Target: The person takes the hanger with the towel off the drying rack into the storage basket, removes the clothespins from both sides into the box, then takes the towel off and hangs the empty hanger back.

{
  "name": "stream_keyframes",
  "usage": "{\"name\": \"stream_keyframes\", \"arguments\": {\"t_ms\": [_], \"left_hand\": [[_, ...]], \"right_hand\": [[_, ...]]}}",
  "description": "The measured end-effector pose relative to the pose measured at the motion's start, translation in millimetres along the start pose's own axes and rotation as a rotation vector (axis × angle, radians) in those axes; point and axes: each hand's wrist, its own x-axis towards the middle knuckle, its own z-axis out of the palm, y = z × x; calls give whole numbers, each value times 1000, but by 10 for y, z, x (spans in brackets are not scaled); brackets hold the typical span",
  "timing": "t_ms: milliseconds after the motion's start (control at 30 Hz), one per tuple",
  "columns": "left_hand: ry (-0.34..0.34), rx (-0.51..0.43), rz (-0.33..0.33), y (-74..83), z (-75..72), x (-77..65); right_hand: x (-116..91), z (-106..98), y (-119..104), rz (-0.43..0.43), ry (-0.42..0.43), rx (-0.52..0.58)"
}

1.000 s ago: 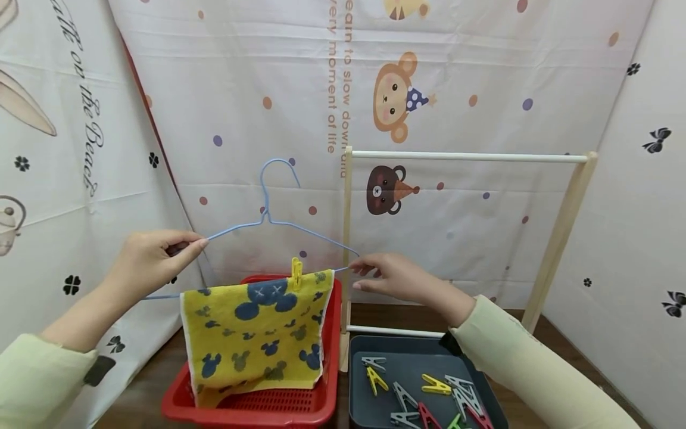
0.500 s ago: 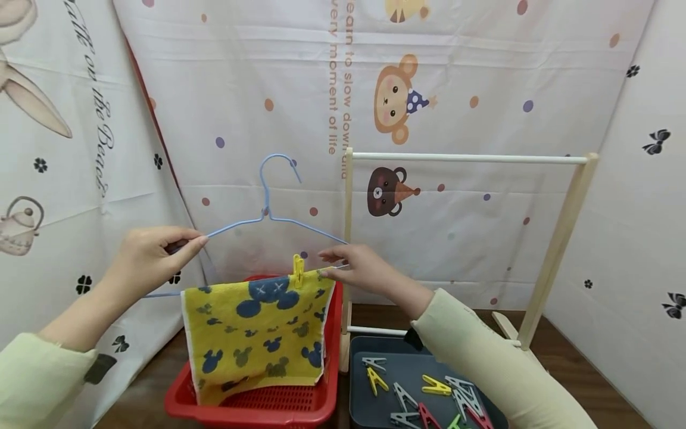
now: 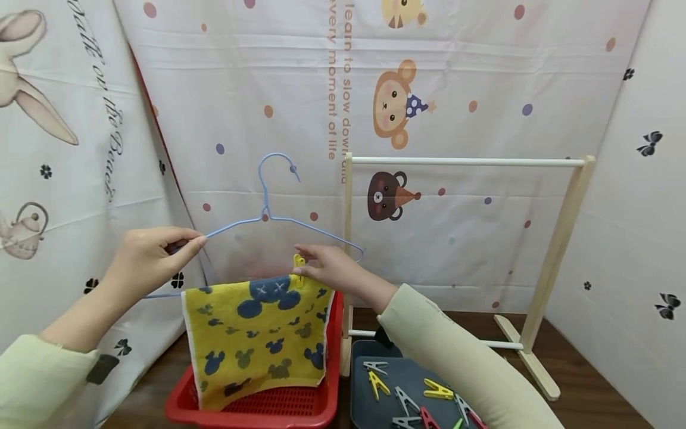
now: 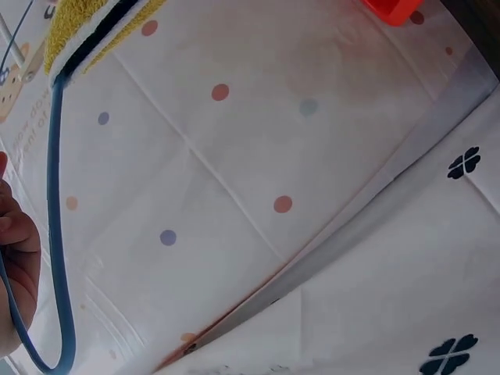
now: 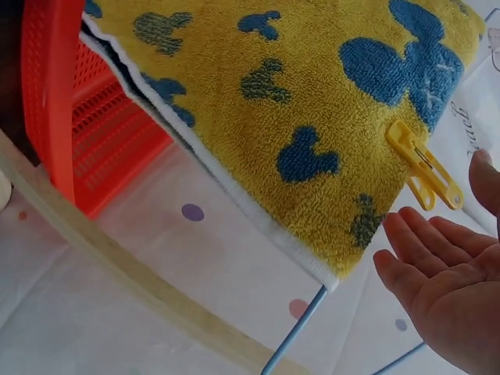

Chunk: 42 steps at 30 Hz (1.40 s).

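Observation:
A blue wire clothes hanger (image 3: 266,199) is held up by my left hand (image 3: 155,256), which pinches its left shoulder between thumb and fingers. Over the hanger's lower bar drapes a yellow towel (image 3: 257,345) with blue mouse-head prints. A yellow clothespin (image 5: 422,164) clips the towel's top edge, right of the middle. My right hand (image 3: 337,271) is at this clothespin. In the right wrist view its fingers (image 5: 426,246) are extended beside the clothespin with the thumb on the other side, and a gap shows between them. The left wrist view catches only part of my left hand (image 4: 19,273).
Below the towel stands a red basket (image 3: 332,381). To its right, a dark tray (image 3: 364,393) holds several loose clothespins (image 3: 438,389) in grey, yellow, red and green. A wooden rack with a white top rail (image 3: 466,161) rises behind the tray. Printed cloth hangs around the workspace.
My right hand has moved left from the hanger's right end, along the towel's top edge, to the yellow clothespin. My left hand keeps its pinch on the hanger.

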Motion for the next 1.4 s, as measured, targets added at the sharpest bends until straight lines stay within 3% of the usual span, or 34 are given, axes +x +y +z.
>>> {"name": "stream_keyframes", "arguments": {"t_ms": [400,800,1100,1400], "left_hand": [[20,10,-14,200,-78,-172],[27,11,-29,123,31,-165],[-9,27,-61,168,64,-128],[-5,38,-67,189,78,-77]], "right_hand": [[-59,72,-71,2,41,14],[-21,94,-23,-33,149,-3],[-98,108,-13,-166,207,-89],[-116,58,14,-283,279,-97]]}}
